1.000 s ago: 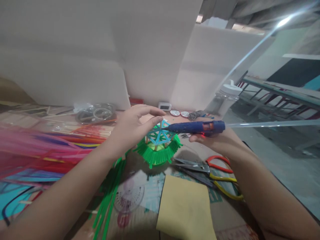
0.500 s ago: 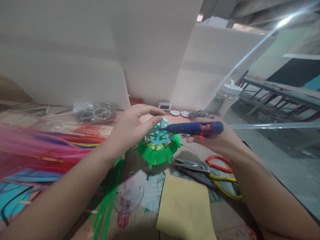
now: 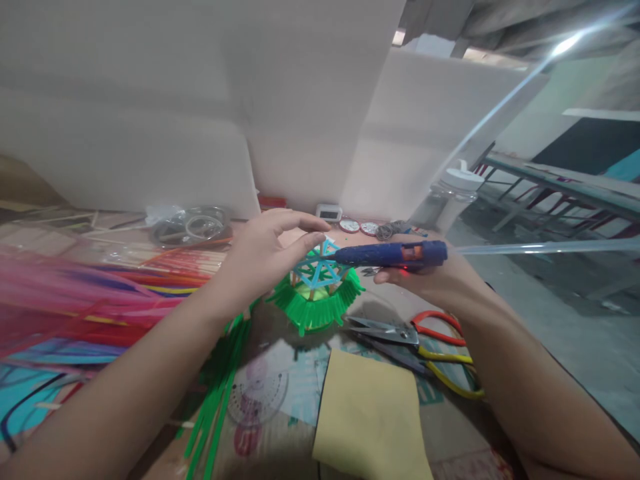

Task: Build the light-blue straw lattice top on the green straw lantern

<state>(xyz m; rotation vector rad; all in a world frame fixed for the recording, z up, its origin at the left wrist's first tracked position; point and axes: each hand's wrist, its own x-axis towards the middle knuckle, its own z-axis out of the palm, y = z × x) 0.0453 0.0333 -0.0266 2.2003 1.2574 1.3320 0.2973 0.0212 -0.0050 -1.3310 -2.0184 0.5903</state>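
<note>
A blue glue gun (image 3: 390,254) lies level in my right hand (image 3: 425,283), which is closed round its handle; a red light glows beneath the body. Its nozzle points left at a small craft model (image 3: 320,310) with a green fringed base and a light-blue lattice top. My left hand (image 3: 273,250) curls over the model's upper left side, thumb and forefinger at the top of the lattice; the other fingertips are hidden behind. A clear glue stick (image 3: 545,249) runs out from the back of the gun to the right.
Open scissors (image 3: 400,333) and a yellow paper sheet (image 3: 373,413) lie in front of the model. Green pipe cleaners (image 3: 220,400) and a coloured pile (image 3: 100,293) are at left. Behind stand a lidded clear bottle (image 3: 450,200), tape rolls (image 3: 200,227) and white boards (image 3: 300,100).
Almost nothing differs. The glue gun's nozzle has shifted very slightly, staying at the lattice; the left hand keeps its place.
</note>
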